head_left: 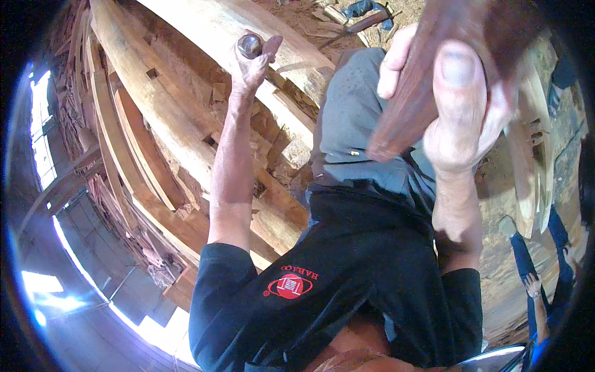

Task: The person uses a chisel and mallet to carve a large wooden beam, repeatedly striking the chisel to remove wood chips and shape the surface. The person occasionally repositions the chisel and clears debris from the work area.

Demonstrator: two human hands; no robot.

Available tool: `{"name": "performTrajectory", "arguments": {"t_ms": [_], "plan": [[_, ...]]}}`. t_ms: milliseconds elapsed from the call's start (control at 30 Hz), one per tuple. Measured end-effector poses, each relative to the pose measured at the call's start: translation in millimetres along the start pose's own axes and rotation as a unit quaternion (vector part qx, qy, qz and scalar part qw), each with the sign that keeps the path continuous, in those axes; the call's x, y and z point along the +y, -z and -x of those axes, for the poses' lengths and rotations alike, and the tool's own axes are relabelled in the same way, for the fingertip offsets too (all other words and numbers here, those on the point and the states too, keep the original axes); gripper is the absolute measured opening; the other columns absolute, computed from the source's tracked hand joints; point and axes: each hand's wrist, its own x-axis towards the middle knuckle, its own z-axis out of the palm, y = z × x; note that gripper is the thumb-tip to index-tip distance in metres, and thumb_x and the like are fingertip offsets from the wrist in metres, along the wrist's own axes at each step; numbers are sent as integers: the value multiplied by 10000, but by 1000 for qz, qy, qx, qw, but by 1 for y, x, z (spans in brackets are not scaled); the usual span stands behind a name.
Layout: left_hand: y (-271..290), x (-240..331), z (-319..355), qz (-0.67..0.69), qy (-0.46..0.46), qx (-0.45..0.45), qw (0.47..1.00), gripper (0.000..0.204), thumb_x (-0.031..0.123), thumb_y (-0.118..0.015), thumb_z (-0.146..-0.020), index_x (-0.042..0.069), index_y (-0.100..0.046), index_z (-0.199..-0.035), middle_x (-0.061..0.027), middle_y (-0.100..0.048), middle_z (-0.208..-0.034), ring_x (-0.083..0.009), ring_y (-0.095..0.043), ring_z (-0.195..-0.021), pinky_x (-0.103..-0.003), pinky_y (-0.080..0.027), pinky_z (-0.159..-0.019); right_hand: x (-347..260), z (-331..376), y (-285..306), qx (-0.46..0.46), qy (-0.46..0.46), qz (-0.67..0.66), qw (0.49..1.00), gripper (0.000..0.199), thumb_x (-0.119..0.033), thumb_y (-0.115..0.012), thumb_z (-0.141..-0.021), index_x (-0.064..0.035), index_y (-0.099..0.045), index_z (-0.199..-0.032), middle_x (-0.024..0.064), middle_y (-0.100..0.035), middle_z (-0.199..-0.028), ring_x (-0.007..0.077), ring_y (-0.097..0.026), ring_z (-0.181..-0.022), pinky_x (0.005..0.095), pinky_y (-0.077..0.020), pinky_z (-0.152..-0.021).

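Note:
My left hand (249, 71) is closed around an upright chisel, seen nearly end-on. Its dark, round handle end (250, 45) shows above the fist; the blade is hidden. A long pale timber (291, 46) lies just beyond that hand. Much nearer the camera, my right hand (462, 105) grips a thick, dark red-brown wooden mallet (404, 115), held up over my grey trousers (350, 105). The mallet tapers toward the lower left and broadens at the upper right, where the frame cuts it off.
A long curved timber (167, 115) with square holes runs along the left, beside stacked planks (133, 164). Sawdust and offcuts lie between them. A dark, long-handled object (369, 22) rests at the top. Pale boards (536, 167) lie at right; another person (532, 279) stands beyond.

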Motion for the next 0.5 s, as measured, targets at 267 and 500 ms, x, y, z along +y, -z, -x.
{"name": "performTrajectory", "arguments": {"t_ms": [267, 500], "plan": [[6, -20, 9, -1, -93, -30, 995, 257, 201, -841, -825, 60, -628, -802, -4, -604, -662, -92, -565, -645, -274, -466, -595, 74, 56, 6, -148, -203, 348, 903, 692, -319, -759, -925, -19, -479, -1481, 317, -657, -1263, 396, -675, -1186, 421, -535, -990], [10, -10, -40, 47, 2, -77, 996, 232, 255, -760, -897, 74, -639, -818, -28, -631, -647, -143, -562, -528, -307, -477, -546, 67, 72, 48, -33, -355, 201, 913, 654, -304, -756, -938, -18, -494, -1465, 229, -731, -1045, 295, -732, -927, 392, -570, -802]]}}
